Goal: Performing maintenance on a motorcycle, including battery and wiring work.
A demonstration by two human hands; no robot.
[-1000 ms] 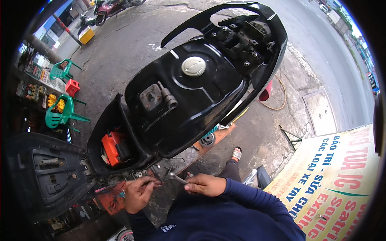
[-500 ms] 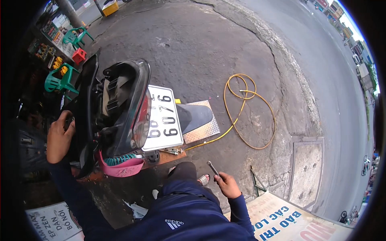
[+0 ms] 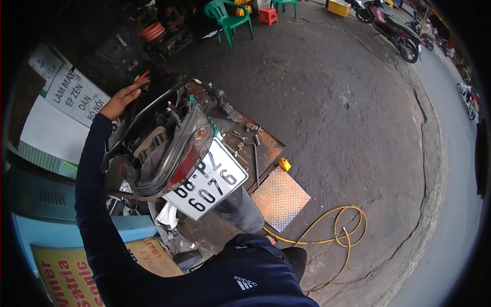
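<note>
"Dark, cracked paving (image 3: 332, 128) spreads out to a grey road — what stands along its edges?"

"A green chair (image 3: 231, 21) and a red stool (image 3: 268, 16) at the top, with a parked scooter (image 3: 396, 29) off to the right."

"And the motorbike (image 3: 193, 134)?"

"Left of centre, just ahead of the person, tail end toward them. Its white number plate (image 3: 209, 180) sits tilted below the red tail light (image 3: 185, 168)."

"Where are the hands?"

"The left hand (image 3: 124, 98) reaches along the bike's far side, fingers stretched out and close together, near something orange. Whether it grips or only touches the dark bodywork, I cannot tell. The right hand is out of view, so I can't tell its state."

"Anything on the ground?"

"A bent metal rod (image 3: 256, 161) beyond the plate, a patterned metal sheet (image 3: 281, 199) beside it — and a looped yellow hose (image 3: 349, 245) nearer the road."
</note>
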